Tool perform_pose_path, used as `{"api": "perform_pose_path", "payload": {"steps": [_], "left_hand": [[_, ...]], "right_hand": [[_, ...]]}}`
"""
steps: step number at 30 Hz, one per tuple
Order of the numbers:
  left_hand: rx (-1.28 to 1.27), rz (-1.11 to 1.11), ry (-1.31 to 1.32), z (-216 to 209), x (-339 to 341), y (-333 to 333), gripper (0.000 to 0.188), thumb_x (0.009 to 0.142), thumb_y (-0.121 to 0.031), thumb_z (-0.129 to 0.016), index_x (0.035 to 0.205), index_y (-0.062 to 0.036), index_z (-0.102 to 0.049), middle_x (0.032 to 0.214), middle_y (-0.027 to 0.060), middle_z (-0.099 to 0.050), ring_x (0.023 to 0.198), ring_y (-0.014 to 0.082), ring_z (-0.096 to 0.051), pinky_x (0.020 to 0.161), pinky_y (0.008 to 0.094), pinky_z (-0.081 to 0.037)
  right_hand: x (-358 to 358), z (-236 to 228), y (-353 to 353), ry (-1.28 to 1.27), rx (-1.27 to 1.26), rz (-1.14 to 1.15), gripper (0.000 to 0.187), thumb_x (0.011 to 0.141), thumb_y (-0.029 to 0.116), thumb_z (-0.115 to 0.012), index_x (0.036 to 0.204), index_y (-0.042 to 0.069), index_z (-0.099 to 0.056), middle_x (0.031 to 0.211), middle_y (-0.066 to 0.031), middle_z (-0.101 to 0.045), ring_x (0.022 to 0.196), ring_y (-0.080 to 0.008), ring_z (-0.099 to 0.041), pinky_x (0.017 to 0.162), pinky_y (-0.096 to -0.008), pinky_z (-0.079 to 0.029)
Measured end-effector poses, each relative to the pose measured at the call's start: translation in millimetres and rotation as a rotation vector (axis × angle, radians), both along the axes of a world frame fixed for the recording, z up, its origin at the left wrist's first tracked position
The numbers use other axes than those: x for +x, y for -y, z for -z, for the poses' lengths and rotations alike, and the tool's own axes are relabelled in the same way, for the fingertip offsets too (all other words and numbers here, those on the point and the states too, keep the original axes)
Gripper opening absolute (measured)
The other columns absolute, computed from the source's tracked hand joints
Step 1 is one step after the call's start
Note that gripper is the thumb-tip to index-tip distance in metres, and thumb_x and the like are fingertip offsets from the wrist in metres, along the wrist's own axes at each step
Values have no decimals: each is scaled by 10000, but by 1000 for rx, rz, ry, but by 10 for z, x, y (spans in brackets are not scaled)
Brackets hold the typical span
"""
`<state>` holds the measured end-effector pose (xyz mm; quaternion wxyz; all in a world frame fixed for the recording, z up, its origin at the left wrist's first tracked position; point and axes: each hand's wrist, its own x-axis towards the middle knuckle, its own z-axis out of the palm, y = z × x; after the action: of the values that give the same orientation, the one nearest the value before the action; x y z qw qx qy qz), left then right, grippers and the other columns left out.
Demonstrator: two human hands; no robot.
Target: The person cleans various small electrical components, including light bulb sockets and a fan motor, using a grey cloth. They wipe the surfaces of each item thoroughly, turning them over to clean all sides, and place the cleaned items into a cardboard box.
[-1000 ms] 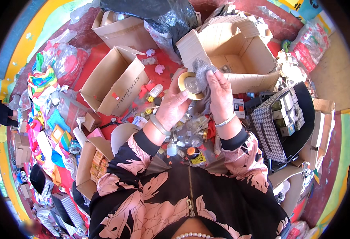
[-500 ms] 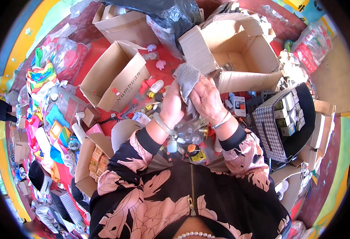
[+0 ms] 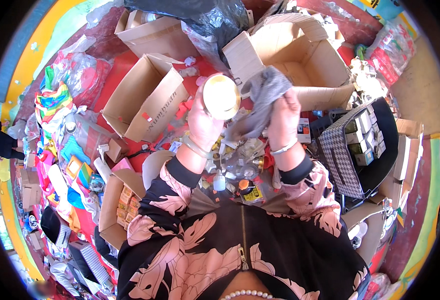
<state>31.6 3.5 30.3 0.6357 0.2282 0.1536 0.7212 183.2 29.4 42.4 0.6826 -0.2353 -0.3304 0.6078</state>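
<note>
My left hand [image 3: 203,122] is closed round a round, gold-rimmed object [image 3: 221,97] whose pale, shiny disc-like face is turned up; its exact kind I cannot make out. In my right hand [image 3: 284,122] a grey cloth [image 3: 266,100] is gripped, bunched at the top and hanging down to the left. Cloth and round object are close beside each other, with a small gap at the top. Beneath both hands lies a heap of small loose things, among them a small bottle with an orange cap [image 3: 245,187] and a clear bottle with a white body [image 3: 219,182].
An open carton [image 3: 147,97] stands ahead on the left, a larger open carton [image 3: 300,60] ahead on the right. To my right is a checked bin [image 3: 342,155] holding several small boxes. A carton of orange packets [image 3: 115,205] sits at my left. Colourful cloths [image 3: 55,102] pile farther left.
The cloth has come away from the round object, which now shows its face. My right hand has moved right and turned with the cloth; my left has shifted slightly left.
</note>
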Motion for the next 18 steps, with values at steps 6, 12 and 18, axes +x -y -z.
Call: {"api": "perform_pose_path", "payload": {"steps": [6,12,18], "left_hand": [[-40,53,194,-32,-49,-54,390,954,-283,-331,1190,-17,-493,1166,115,-554,1083,239,-538,951,387,-421],[29,-158,-387,-20,244,45,323,918,-149,-418,1219,-40,-462,1167,93,-533,1069,190,-521,947,335,-404],[284,-249,-932,49,136,49,371,856,-52,-528,1218,-20,-454,1197,105,-514,1070,201,-528,913,297,-424]], "right_hand": [[244,-51,-51,87,-128,-240,222,911,92,-480,1102,10,-558,977,-79,-634,859,-191,-622,770,-306,-518],[-266,165,181,484,40,-181,576,791,181,-697,1253,30,-388,1161,-74,-513,1043,-137,-493,900,-269,-408],[-244,160,125,473,-6,-3,381,846,208,-639,1122,-4,-485,968,-44,-587,883,-106,-541,783,-237,-452]]}}
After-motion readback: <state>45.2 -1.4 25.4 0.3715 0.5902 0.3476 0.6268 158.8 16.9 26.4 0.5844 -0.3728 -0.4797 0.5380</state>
